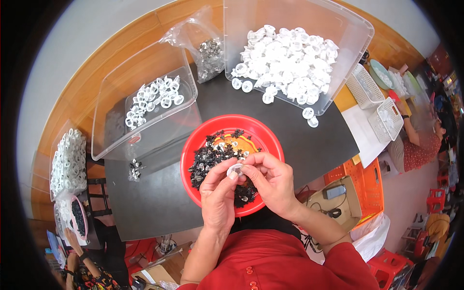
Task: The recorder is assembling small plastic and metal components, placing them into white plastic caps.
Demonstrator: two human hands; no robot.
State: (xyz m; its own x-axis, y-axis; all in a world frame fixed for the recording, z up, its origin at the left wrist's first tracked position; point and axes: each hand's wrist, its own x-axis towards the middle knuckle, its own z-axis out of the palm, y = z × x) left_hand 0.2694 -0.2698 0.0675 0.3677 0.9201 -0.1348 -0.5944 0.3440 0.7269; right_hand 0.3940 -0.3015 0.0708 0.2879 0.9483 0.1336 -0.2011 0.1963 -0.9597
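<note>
My left hand (217, 195) and my right hand (270, 181) meet over a red bowl (193, 145) and pinch one small clear plastic cap (235, 170) between their fingertips. The bowl holds a heap of small black parts (208, 159) with a few clear and metal bits mixed in. It stands on a dark mat (159, 203). Red sleeves cover my upper arms at the lower edge.
A large clear bin of white caps (285, 58) stands behind the bowl, with loose caps (309, 116) beside it. A smaller clear bin (154, 96) of caps sits to the left, a bag of metal pieces (209, 57) between them. Other people work at the left and right edges.
</note>
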